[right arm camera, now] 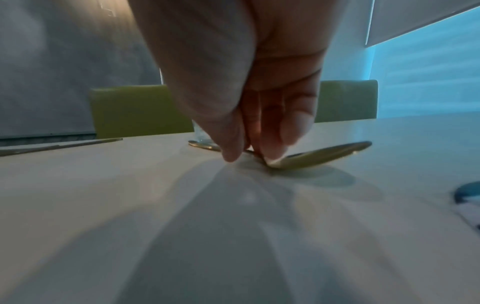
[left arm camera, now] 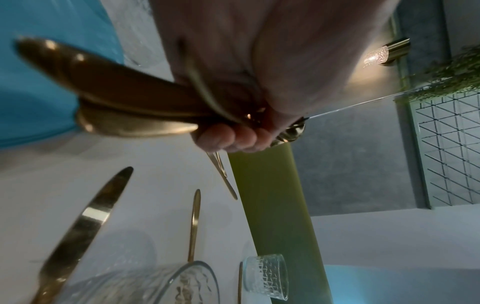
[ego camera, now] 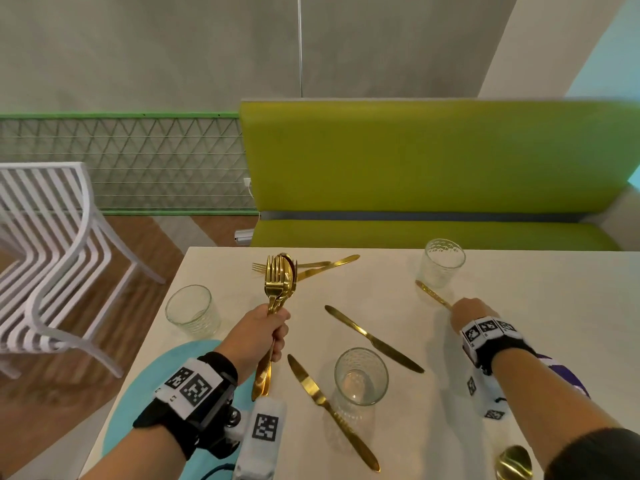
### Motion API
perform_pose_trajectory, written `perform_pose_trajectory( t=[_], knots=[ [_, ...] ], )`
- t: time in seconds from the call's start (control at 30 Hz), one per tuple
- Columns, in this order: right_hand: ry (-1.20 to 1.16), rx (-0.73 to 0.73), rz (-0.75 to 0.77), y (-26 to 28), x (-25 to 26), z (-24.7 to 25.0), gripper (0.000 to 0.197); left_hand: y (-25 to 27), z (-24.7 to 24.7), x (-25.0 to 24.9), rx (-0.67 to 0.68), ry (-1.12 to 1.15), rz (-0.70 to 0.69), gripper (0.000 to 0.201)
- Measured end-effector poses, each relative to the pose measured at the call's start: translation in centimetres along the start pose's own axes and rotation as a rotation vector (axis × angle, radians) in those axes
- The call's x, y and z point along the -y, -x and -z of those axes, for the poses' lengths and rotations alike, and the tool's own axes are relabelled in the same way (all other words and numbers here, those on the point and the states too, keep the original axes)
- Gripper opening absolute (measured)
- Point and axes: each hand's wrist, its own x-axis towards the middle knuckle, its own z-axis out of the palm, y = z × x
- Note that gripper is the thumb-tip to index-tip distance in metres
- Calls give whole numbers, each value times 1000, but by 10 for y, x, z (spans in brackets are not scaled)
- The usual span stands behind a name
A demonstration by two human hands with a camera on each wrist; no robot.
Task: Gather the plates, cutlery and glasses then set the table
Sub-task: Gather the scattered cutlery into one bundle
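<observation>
My left hand (ego camera: 277, 327) grips a bundle of gold forks and spoons (ego camera: 280, 282) upright above the white table (ego camera: 554, 306); the left wrist view shows their handles (left arm camera: 124, 98) sticking out of the fist. To the right, my right hand (ego camera: 464, 311) is down on the table, thumb and fingertips (right arm camera: 272, 152) pinching a gold spoon (right arm camera: 324, 153) that lies flat, its handle (ego camera: 433, 294) pointing at the far right glass (ego camera: 444, 261). Two more patterned glasses stand at the left (ego camera: 192, 310) and in the middle front (ego camera: 360, 375).
Gold knives lie loose in the middle (ego camera: 374, 339) and at the front (ego camera: 329, 407). A knife (ego camera: 329, 266) and a fork (ego camera: 287, 266) lie at the far edge. A teal plate (ego camera: 152, 386) sits front left, another spoon (ego camera: 514, 460) front right. A green bench (ego camera: 433, 161) stands behind, a white chair (ego camera: 52, 258) left.
</observation>
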Motion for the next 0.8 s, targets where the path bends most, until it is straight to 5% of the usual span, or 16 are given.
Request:
perform_pose_trajectory(
  t=[0.4, 0.53, 0.67, 0.8],
  knots=[
    [31, -17, 45, 9, 16, -4, 23, 10, 1, -1, -33, -23, 10, 17],
    [-20, -138, 135, 28, 22, 27, 24, 13, 4, -2, -36, 11, 7, 17],
    [-19, -361, 412, 70, 43, 65, 24, 18, 7, -2, -24, 124, 39, 18],
    [-47, -679, 934, 117, 86, 81, 13, 23, 9, -10, 48, 170, 65, 22]
  ],
)
